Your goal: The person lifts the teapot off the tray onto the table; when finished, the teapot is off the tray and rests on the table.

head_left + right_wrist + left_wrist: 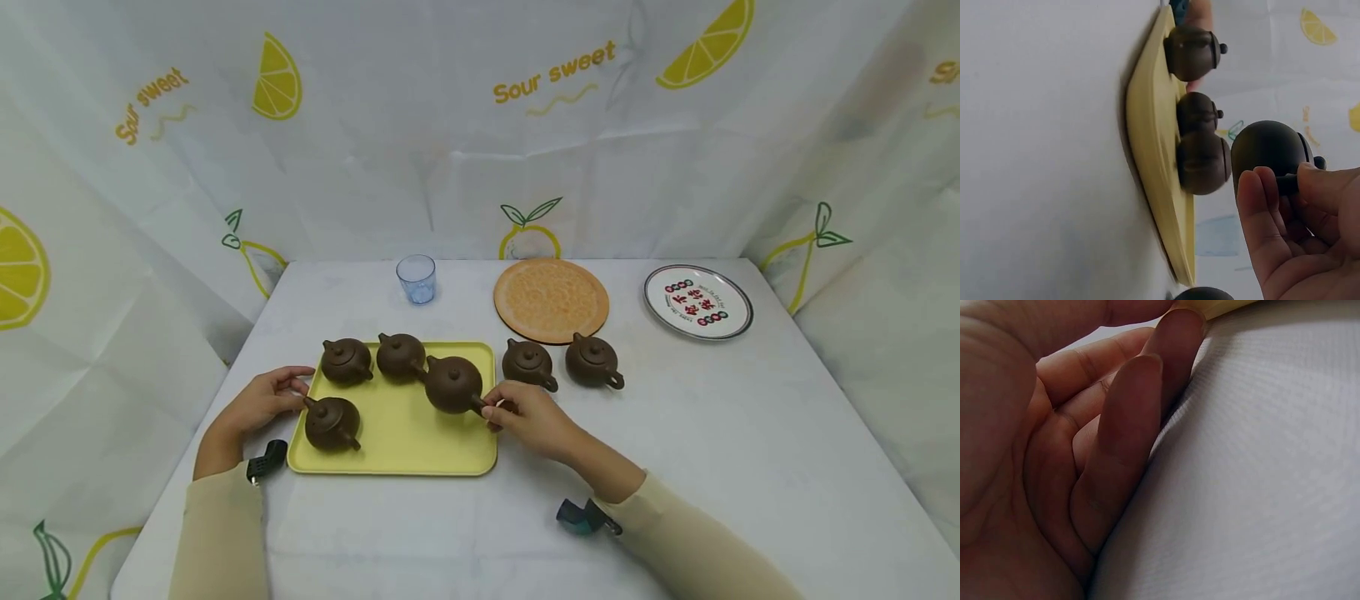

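My right hand (536,421) pinches the handle of a dark brown teapot (453,385) between thumb and fingers. In the right wrist view this held teapot (1269,150) hangs above the yellow tray (405,450), its lid on. Three similar teapots stand on the tray: one at the back left (347,362), one at the back middle (400,358) and one at the front left (332,425). My left hand (255,406) rests at the tray's left edge, fingers loosely bent in the left wrist view; whether they grip the rim is unclear.
Right of the tray stand two more brown teapots, a nearer one (527,364) and a farther one (592,362). Behind are a blue glass (417,281), a round tan board (551,300) and a white printed plate (697,302). A patterned curtain (420,167) backs the table.
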Tool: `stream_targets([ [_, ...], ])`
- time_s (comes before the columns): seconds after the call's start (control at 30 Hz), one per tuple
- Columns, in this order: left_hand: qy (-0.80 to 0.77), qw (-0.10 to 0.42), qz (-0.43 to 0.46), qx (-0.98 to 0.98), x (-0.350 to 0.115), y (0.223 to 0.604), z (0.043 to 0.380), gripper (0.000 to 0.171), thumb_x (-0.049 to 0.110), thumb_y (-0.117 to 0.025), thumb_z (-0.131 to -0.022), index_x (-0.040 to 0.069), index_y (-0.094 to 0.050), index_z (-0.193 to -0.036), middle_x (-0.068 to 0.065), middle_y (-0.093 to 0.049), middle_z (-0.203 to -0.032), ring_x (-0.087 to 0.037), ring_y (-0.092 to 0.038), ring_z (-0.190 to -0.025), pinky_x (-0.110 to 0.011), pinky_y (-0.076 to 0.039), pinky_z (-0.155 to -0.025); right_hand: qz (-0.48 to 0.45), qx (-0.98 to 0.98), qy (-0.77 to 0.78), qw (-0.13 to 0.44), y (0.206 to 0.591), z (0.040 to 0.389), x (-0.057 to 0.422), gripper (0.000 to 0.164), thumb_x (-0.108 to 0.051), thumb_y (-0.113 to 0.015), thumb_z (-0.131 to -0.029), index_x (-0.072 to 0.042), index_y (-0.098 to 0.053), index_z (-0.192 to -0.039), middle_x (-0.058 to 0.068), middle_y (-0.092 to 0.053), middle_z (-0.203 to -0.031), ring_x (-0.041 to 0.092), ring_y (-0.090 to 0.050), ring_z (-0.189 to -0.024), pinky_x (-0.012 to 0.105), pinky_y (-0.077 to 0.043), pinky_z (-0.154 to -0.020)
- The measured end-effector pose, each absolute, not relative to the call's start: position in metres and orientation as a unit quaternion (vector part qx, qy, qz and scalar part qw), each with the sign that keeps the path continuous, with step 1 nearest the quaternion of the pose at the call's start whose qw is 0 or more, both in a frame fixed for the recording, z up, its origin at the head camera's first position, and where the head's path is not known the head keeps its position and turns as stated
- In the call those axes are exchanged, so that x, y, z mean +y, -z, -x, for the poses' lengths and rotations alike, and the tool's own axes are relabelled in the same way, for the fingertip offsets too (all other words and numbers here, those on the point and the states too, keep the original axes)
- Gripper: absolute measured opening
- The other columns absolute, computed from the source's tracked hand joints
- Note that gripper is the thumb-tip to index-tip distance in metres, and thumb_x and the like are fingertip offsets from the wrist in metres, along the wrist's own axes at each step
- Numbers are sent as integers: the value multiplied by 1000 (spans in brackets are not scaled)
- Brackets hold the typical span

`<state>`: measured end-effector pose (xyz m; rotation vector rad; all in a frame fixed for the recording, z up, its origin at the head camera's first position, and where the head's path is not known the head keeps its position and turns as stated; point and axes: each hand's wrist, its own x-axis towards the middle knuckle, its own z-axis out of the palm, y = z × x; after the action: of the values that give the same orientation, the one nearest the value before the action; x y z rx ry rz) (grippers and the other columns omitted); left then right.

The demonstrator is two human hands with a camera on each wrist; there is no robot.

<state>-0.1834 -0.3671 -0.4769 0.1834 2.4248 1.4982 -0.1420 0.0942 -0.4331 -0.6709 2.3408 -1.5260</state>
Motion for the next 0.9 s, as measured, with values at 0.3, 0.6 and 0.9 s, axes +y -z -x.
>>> stream_targets([
  [0.3, -514, 140, -72, 843, -369, 479, 186, 57, -5, -65, -82, -9, -45, -135, -15, -62, -96, -11, -61, -77, -24, -50, -69, 195, 825, 524, 87, 416, 148, 135, 10, -12, -62, -95, -3, -65, -100, 9, -65, -92, 16, -67, -81, 41, -55, -76],
  [0.6, -515, 139, -76, 842, -370, 480, 186, 57, -5, -64, -82, -9, -45, -135, -13, -63, -96, -11, -60, -78, -24, -50, -70, 164, 839, 516, 57, 400, 152, 179, 15, -10, -60, -97, 2, -64, -106, 14, -67, -95, 20, -69, -84, 30, -54, -77],
  [0.9, -511, 141, -71, 845, -368, 479, 185, 56, -4, -64, -83, -9, -45, -136, -13, -63, -96, -11, -61, -78, -24, -50, -71, 110, 879, 463, 34, 391, 150, 224, 21, -15, -59, -98, 1, -63, -111, 7, -70, -90, 21, -69, -86, 39, -53, -81],
])
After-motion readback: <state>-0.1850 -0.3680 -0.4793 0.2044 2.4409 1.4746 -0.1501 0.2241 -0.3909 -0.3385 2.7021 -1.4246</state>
